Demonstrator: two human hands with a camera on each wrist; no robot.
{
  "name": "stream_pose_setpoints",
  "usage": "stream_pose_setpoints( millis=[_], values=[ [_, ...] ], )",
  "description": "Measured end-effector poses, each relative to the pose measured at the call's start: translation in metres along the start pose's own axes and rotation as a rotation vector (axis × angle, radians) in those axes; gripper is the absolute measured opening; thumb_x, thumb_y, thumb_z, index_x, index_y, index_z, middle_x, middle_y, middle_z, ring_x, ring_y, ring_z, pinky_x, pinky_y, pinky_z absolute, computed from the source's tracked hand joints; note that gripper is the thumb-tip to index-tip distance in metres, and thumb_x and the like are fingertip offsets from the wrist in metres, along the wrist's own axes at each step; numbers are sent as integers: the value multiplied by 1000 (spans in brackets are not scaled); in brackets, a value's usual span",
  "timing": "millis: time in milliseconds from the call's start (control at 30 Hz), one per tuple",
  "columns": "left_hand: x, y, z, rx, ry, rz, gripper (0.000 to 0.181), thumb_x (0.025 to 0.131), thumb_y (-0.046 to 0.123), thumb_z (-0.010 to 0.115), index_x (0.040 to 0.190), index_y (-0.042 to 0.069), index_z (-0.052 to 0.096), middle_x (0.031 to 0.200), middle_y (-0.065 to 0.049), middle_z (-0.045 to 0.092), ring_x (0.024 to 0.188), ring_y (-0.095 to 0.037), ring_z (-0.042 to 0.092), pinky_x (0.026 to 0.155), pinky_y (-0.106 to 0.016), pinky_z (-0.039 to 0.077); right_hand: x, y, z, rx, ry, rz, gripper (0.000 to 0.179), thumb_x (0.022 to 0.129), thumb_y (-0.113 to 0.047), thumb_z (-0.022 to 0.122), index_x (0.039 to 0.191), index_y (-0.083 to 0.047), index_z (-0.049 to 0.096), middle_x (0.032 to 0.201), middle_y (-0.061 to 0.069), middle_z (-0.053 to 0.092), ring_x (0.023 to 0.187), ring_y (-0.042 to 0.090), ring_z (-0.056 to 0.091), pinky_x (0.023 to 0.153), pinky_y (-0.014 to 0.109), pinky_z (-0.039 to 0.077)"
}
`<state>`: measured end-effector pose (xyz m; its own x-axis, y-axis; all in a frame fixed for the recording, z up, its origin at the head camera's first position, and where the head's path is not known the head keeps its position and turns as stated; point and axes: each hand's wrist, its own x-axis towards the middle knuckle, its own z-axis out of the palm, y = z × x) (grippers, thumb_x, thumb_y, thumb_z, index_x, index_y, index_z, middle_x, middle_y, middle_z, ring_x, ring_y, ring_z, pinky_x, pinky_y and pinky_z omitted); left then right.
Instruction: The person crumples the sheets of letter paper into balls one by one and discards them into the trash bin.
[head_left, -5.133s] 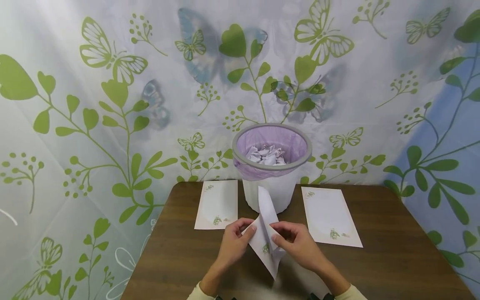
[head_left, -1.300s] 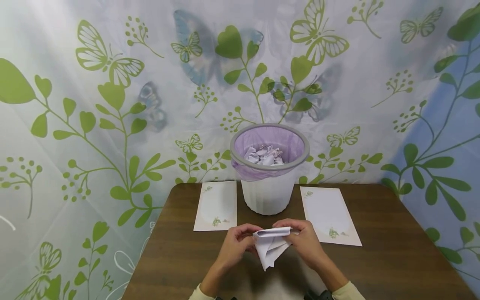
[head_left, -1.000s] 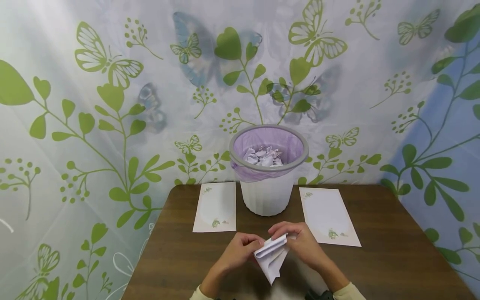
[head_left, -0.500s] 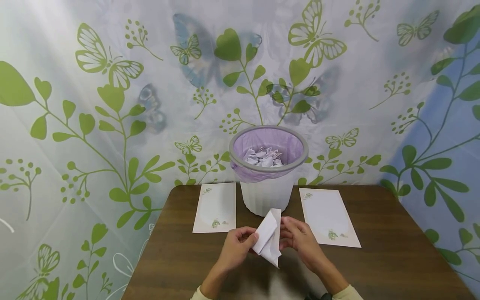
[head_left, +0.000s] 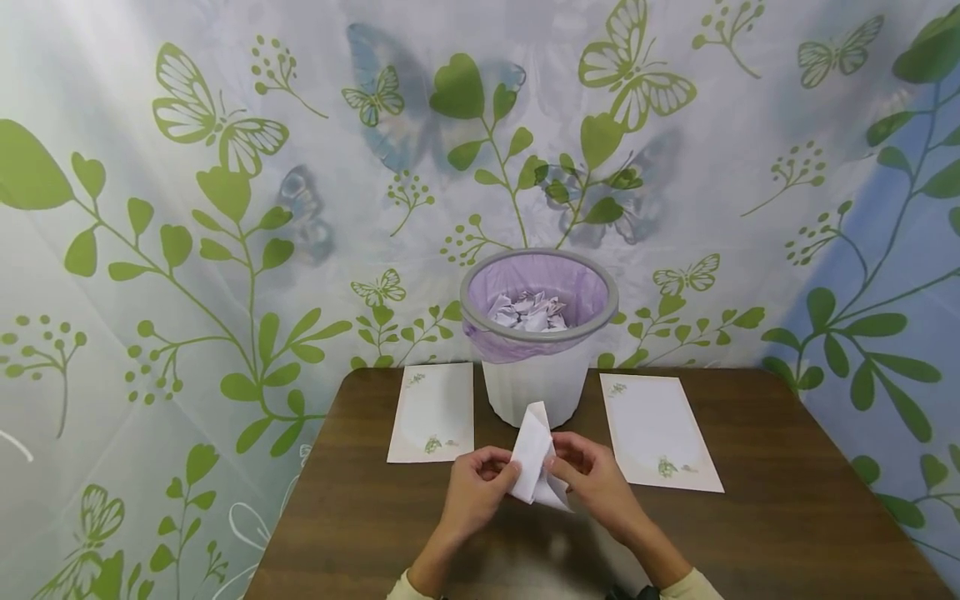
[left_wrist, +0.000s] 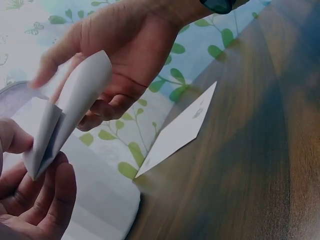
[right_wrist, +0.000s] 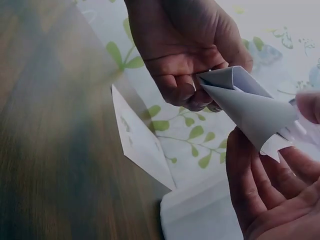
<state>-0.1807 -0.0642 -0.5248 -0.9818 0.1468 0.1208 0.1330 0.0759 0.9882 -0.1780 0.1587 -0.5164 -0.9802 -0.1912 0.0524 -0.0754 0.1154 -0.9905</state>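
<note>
Between my two hands, in front of the bin, is a white sheet of paper (head_left: 531, 457) folded into a narrow, many-layered wedge. My left hand (head_left: 474, 490) pinches its left edge, thumb on the near face and fingers behind. On the other side my right hand (head_left: 596, 479) holds it, the thumb over a fold in the head view. The left wrist view shows the folded paper (left_wrist: 80, 95) with one side curling up loosely beside the right palm. In the right wrist view the paper (right_wrist: 250, 107) tapers toward the left hand's fingers and flares near the right hand's fingers.
A white bin (head_left: 536, 387) with a grey rim and purple liner stands at the table's back, crumpled paper (head_left: 528, 311) inside. Flat printed sheets lie on either side: a left sheet (head_left: 433, 412) and a right sheet (head_left: 660, 429). A patterned curtain (head_left: 337, 208) hangs behind the brown table (head_left: 787, 517).
Seconds ago the sheet was wider and only loosely folded; now it is a narrower wedge. Over the last half second the right thumb has come onto its front and its tip has risen slightly.
</note>
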Motion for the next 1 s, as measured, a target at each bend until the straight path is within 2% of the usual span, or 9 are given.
stream_pose_setpoints(
  millis=[167, 267, 367, 567, 667, 767, 867, 900, 1000],
  values=[
    [1, 1, 0, 48, -4, 11, 14, 96, 9, 80, 103, -3, 80, 93, -18, 79, 71, -7, 69, 65, -19, 59, 1, 3, 1, 9, 6, -55, 38, 101, -7, 77, 136, 3, 68, 115, 22, 79, 93, 14, 77, 79, 26, 62],
    [2, 1, 0, 42, -20, 24, 14, 98, 8, 78, 108, -2, 80, 96, -18, 78, 74, -7, 70, 68, -19, 59, 2, 4, 0, 2, 27, -69, 34, 98, -3, 79, 130, 2, 72, 107, 19, 80, 85, 14, 76, 70, 24, 59],
    [2, 0, 0, 9, -27, 29, 17, 101, 6, 74, 116, -1, 78, 100, -20, 77, 79, -8, 71, 72, -20, 60, 3, 3, -1, 5, 1, -75, 32, 97, -2, 79, 128, 1, 74, 103, 16, 81, 81, 14, 75, 67, 24, 59],
    [2, 1, 0, -22, -2, 27, 18, 100, 2, 73, 117, -3, 76, 100, -22, 75, 80, -9, 72, 75, -19, 61, 3, 4, 0, 0, -55, -79, 33, 99, -6, 79, 130, 3, 74, 106, 13, 81, 85, 14, 77, 76, 25, 62],
    [2, 2, 0, -23, 25, 37, 15, 98, 0, 74, 113, -4, 77, 97, -22, 75, 78, -9, 72, 74, -19, 61, 4, 4, 1, 15, -69, -64, 38, 100, -9, 79, 135, 0, 71, 110, 16, 81, 85, 14, 77, 65, 22, 59],
    [1, 1, 0, -19, 40, 45, 11, 97, -1, 74, 108, -3, 77, 94, -21, 75, 73, -9, 70, 67, -19, 59, 5, 5, 2, 35, -83, -78, 41, 100, -7, 78, 139, 2, 68, 113, 23, 79, 86, 15, 79, 64, 22, 60],
    [-1, 0, 1, -13, 35, 47, 7, 98, 0, 75, 104, 0, 78, 92, -20, 75, 69, -8, 68, 61, -20, 58, 4, 6, 3, 20, -75, -115, 32, 99, -3, 78, 130, 3, 72, 111, 24, 79, 85, 15, 79, 69, 25, 63],
    [-1, 0, 0, -16, 26, 46, 7, 97, -1, 74, 102, 1, 79, 92, -20, 75, 69, -8, 68, 59, -21, 58, 4, 7, 3, 4, -71, -135, 26, 99, -2, 77, 124, 2, 75, 110, 22, 80, 86, 15, 78, 73, 26, 64],
    [-2, -2, -1, -36, -28, 30, 9, 97, -1, 72, 103, 1, 78, 96, -21, 76, 71, -8, 71, 58, -26, 62, 3, 11, 2, -27, -64, -195, 10, 98, -2, 78, 108, -5, 80, 104, 13, 81, 84, 12, 75, 72, 26, 63]
  ],
)
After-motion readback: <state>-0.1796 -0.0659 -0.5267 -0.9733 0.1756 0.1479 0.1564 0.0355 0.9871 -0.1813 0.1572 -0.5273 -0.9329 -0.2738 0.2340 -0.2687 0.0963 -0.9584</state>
